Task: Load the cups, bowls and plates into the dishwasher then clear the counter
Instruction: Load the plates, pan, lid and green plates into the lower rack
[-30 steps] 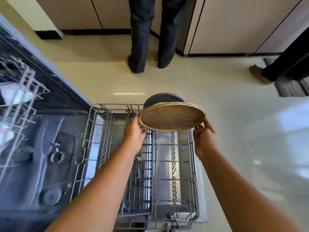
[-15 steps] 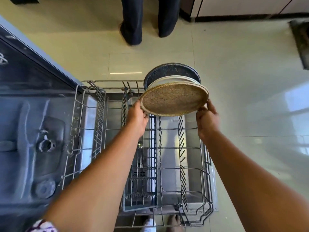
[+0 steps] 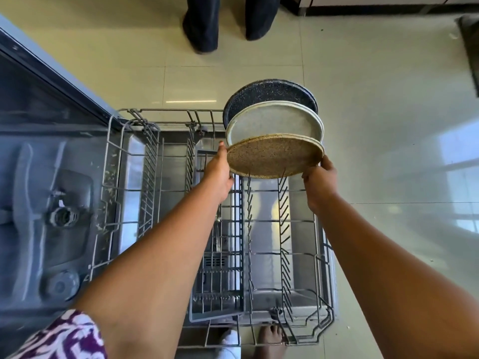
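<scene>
Left hand and right hand fingers grasp tan plate in rack, beside grey plate and dark plate.

Bright daylight; window glare on glossy floor at right of frame. Wide-angle bending at edges. Sleeve at lower left soft, slightly blurred.

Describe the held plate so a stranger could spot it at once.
On the dishwasher's pulled-out rack, three plates line the far end. The nearest, between the left hand and right hand, is the speckled brown plate; behind it are a white plate and dark blue plate.
</scene>
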